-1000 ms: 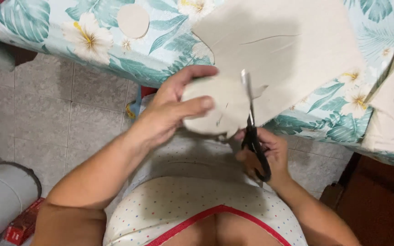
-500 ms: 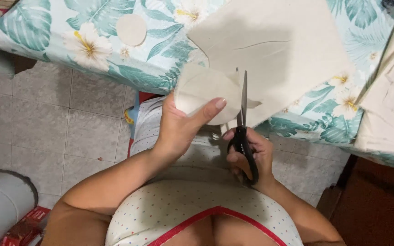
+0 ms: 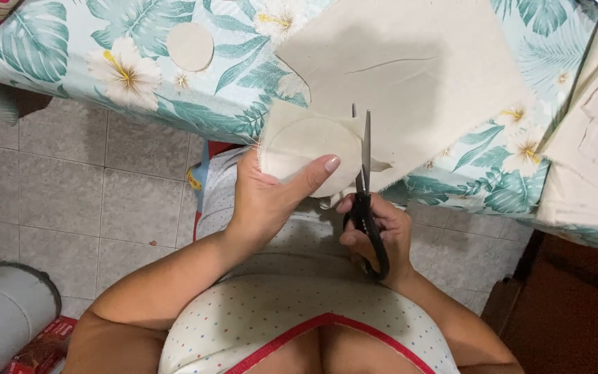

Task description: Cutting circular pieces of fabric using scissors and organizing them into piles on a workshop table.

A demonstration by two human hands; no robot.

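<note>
My left hand [image 3: 271, 197] pinches a round cream fabric piece [image 3: 306, 145] at the near edge of a large cream cloth sheet [image 3: 410, 76], thumb on top. My right hand [image 3: 375, 228] grips black-handled scissors [image 3: 365, 187], whose blades point away from me and sit in the cloth just right of the round piece. The sheet hangs over the edge of a table covered with a leaf-and-flower tablecloth [image 3: 105, 62].
A cut cream fabric circle [image 3: 189, 46] lies on the tablecloth at upper left. More cream cloth [image 3: 590, 138] is stacked at the right. Below are grey floor tiles [image 3: 70, 201], a grey cylinder [image 3: 1, 312], a red packet [image 3: 43, 346] and dark wood [image 3: 569, 305].
My left hand has turned and re-gripped the round piece, drawing it toward me. The scissors have shifted slightly along the cut and stand more upright.
</note>
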